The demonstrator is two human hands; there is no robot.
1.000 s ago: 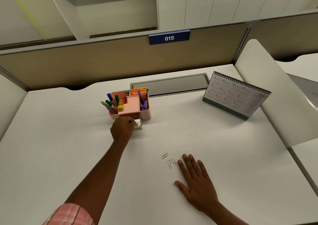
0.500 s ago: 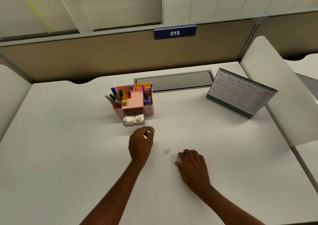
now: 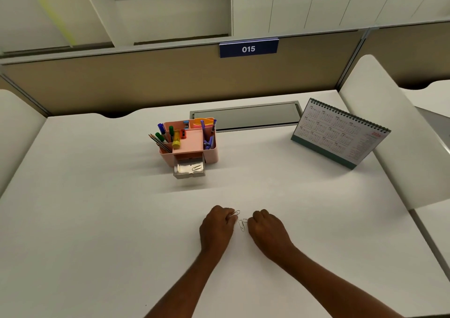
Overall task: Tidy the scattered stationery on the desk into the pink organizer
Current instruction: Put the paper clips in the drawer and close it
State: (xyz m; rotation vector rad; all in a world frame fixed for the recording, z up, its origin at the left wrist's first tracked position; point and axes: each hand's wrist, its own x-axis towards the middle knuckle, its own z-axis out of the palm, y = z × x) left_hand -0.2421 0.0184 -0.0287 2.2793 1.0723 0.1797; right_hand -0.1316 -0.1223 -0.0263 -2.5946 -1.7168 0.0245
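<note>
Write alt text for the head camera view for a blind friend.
On a white desk, the left hand pinches a paper clip while the right hand curls beside two more clips. Beyond them stands a pink organizer of pens, its clear drawer open.

A white counter (image 3: 97, 220) fills the view. A spiral-bound calendar (image 3: 341, 132) stands tilted at its right rear, beside a white side panel (image 3: 389, 127); another white panel (image 3: 17, 127) borders the left edge. A grey hatch (image 3: 246, 116) is set flush into the counter's rear middle. Behind it rises a beige partition (image 3: 121, 84), topped by a blue plate (image 3: 248, 48) reading "015". Above are an open shelf (image 3: 170, 13) and pale cabinet doors (image 3: 328, 1).
</note>
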